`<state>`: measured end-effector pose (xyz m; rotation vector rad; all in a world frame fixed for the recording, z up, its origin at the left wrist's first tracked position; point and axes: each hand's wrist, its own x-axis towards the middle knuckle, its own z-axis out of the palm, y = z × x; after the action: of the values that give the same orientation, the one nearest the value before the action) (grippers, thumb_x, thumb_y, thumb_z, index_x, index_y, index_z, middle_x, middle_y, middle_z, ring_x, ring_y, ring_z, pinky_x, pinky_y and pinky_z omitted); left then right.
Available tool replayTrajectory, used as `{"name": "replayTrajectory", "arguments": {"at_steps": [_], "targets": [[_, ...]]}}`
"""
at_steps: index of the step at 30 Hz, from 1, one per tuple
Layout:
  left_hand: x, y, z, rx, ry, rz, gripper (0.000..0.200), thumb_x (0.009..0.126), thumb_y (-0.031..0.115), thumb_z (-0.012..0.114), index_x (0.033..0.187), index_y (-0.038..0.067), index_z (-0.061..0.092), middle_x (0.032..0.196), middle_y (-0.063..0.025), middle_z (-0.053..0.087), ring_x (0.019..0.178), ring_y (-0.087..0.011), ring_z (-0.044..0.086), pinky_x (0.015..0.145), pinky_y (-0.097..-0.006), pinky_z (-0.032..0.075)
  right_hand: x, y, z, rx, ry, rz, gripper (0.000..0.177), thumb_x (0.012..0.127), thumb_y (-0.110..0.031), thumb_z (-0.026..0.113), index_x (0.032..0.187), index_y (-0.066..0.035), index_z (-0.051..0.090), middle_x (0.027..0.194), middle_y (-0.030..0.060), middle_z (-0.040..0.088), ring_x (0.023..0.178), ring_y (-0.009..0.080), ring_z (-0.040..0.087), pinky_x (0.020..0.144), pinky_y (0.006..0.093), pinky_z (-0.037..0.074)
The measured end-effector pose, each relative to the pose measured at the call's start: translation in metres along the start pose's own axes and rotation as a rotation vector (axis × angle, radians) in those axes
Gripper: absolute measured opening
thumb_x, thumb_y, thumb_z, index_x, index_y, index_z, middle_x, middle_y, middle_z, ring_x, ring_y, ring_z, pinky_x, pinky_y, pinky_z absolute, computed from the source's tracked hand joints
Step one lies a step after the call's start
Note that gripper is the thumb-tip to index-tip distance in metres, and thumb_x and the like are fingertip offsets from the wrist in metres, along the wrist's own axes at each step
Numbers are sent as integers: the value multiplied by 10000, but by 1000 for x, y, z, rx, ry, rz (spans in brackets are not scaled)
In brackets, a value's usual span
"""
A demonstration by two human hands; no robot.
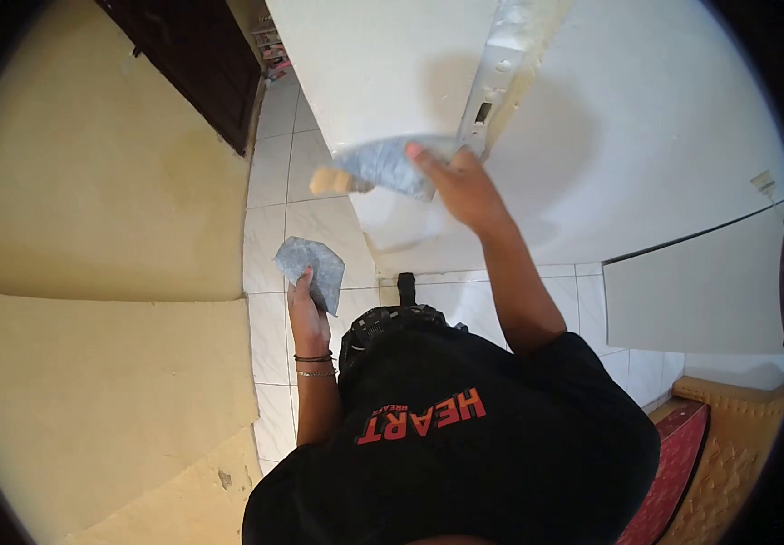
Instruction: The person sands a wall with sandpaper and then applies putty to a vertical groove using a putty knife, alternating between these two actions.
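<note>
My left hand [308, 313] is closed on a grey, flat, angular piece [316, 265], its thumb lying over the lower edge, above the tiled floor. Higher up, my right hand [455, 186] grips a larger bluish-grey piece [378, 166], blurred by motion, whose far end reaches left. A tan, blocky thing [330, 181] shows at that far end; whether it is joined to the piece I cannot tell. Just beyond my right hand, a metal plate with slots [487, 104] runs along the edge of a white panel [374, 64].
A yellowish wall [101, 200] fills the left, with a dark brown door [197, 64] at the top. White floor tiles [269, 236] run between wall and panel. At the lower right are a tan tufted seat [737, 454] and red cloth [673, 463].
</note>
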<state>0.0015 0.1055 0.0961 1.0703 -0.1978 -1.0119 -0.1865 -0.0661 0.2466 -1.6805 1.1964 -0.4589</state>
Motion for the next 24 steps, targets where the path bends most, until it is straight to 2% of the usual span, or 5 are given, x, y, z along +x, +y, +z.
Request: {"name": "replayTrajectory", "arguments": {"at_steps": [9,13,16,19,24], "targets": [[-4,5,2,-36,-50,-10,413,876,152,510,1236,-21,403,1193,-100,498,1111,-202,471,968,-330,348,22,49,60,-303,10,-224,526,869,-418,479,760,88,571,784,300,579,763,401,573,717,404,446],[-4,2,2,-30,0,-1,406,876,146,507,1234,-16,404,1201,-99,492,1114,-203,467,969,-333,349,-4,-5,7,205,250,-384,631,831,-525,528,561,45,508,446,88,413,446,114,398,428,335,369],[-4,4,1,-54,-10,-33,405,877,142,503,1238,-12,400,1208,-97,484,1120,-204,461,974,-335,345,-8,-20,-12,164,191,-334,651,828,-543,512,560,51,528,463,126,467,443,182,463,467,365,398],[-2,4,2,-61,-22,-27,398,876,140,505,1232,-8,405,1204,-95,483,1122,-202,458,971,-336,348,31,47,46,-233,115,-230,584,862,-489,456,808,79,583,840,298,587,802,401,584,735,442,451],[-4,3,3,-33,24,18,376,860,180,527,1177,-9,454,1163,-75,512,1095,-195,476,952,-331,361,43,110,72,-455,-24,-77,533,866,-441,462,873,78,580,909,277,589,877,402,571,782,449,445]]}}
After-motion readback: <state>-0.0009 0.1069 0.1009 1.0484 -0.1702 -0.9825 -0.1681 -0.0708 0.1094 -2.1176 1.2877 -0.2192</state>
